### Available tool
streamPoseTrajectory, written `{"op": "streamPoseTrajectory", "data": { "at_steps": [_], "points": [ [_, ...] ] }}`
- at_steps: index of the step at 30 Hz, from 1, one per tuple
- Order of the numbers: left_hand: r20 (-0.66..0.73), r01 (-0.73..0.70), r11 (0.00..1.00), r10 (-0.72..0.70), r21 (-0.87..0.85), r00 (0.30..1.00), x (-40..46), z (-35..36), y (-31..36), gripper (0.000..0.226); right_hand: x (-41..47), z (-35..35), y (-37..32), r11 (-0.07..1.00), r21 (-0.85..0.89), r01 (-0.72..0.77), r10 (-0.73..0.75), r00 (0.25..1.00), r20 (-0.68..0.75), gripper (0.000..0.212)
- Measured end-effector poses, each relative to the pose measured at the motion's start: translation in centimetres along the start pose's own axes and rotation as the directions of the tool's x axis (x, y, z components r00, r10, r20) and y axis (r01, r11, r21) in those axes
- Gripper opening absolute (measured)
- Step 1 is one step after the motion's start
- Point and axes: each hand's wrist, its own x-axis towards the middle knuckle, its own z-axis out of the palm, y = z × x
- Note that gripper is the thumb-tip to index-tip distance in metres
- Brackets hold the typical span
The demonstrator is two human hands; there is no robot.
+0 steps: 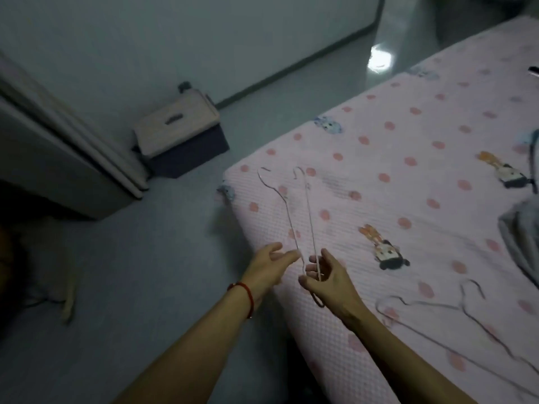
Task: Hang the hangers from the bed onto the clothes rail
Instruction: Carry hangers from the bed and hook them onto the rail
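Two thin wire hangers (pixel 303 217) stand up over the corner of the bed (pixel 408 158), hooks pointing away from me. My right hand (pixel 323 277) is shut on their lower ends. My left hand (pixel 272 262), with a red bracelet at the wrist, is open just left of the wires, fingertips close to one of them. Two more wire hangers (pixel 455 319) lie flat on the pink dotted sheet at the lower right. No clothes rail is in view.
A small cabinet (pixel 180 129) stands on the floor against the wall beyond the bed corner. A door or wardrobe panel (pixel 67 153) fills the left. Grey fabric (pixel 522 237) lies at the bed's right edge. The floor (pixel 131 272) spreads left of the bed.
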Motion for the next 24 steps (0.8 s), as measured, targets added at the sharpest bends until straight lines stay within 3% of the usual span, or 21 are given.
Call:
{"op": "streamPoseTrajectory", "data": {
  "at_steps": [3,5,8,10,12,15,18,21,24],
  "points": [
    [-0.106,-0.019,0.915,-0.027,-0.404,0.994,-3.7,-7.0,-2.1,0.098,-2.0,5.3,-5.5,0.990,-0.045,0.137,-0.119,0.952,0.282,0.080],
    [-0.182,-0.086,0.819,-0.023,-0.567,0.983,-7.2,-11.4,-4.1,0.117,-3.9,9.5,-8.3,0.979,-0.042,0.200,-0.157,0.867,0.473,0.077],
    [-0.323,-0.234,0.608,-0.039,-0.759,0.945,-12.9,-17.3,-8.9,0.126,-7.5,16.2,-10.6,0.960,-0.070,0.271,-0.140,0.682,0.718,0.098],
    [-0.433,-0.363,0.444,-0.065,-0.820,0.899,-17.6,-20.4,-12.8,0.134,-10.6,21.0,-11.5,0.947,-0.080,0.310,-0.098,0.520,0.848,0.091],
    [-0.531,-0.471,0.340,-0.107,-0.814,0.841,-22.7,-22.9,-17.2,0.143,-14.3,25.8,-11.8,0.922,-0.106,0.372,-0.038,0.360,0.932,0.083],
    [-0.638,-0.599,0.224,-0.209,-0.769,0.741,-30.8,-25.3,-24.6,0.133,-20.6,32.4,-10.6,0.870,-0.160,0.466,0.056,0.231,0.971,0.075],
    [-0.688,-0.676,0.168,-0.327,-0.717,0.648,-39.5,-26.6,-32.3,0.111,-27.7,38.1,-8.3,0.812,-0.145,0.566,0.025,0.215,0.976,0.053],
    [-0.717,-0.716,0.196,-0.422,-0.670,0.555,-47.2,-27.2,-39.7,0.076,-34.6,43.3,-4.9,0.766,-0.133,0.629,0.000,0.206,0.979,0.034],
    [-0.724,-0.736,0.223,-0.498,-0.639,0.478,-53.7,-27.7,-45.6,0.051,-40.7,47.7,-1.6,0.711,-0.153,0.686,0.071,0.145,0.987,0.033]
  ]
}}
